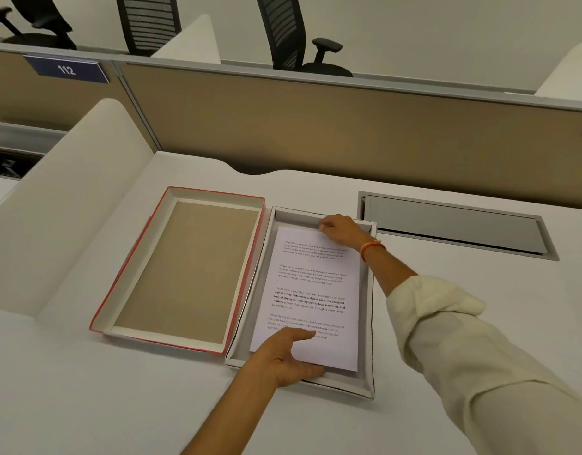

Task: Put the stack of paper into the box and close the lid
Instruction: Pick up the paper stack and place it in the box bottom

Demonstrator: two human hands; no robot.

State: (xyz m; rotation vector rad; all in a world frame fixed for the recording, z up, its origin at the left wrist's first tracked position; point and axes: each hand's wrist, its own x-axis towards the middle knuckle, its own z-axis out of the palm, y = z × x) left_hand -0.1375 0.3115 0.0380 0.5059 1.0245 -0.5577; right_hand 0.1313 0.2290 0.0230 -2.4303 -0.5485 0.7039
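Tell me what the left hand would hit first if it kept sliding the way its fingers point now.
The left hand points right and slightly away, across the near end of the paper stack that it grips. Going on, it would likely meet the right wall of the grey box first, though depth is uncertain.

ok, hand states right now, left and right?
Left hand: closed on the near end of the paper stack.
Right hand: fingers curled at the stack's far edge inside the box; grip unclear.
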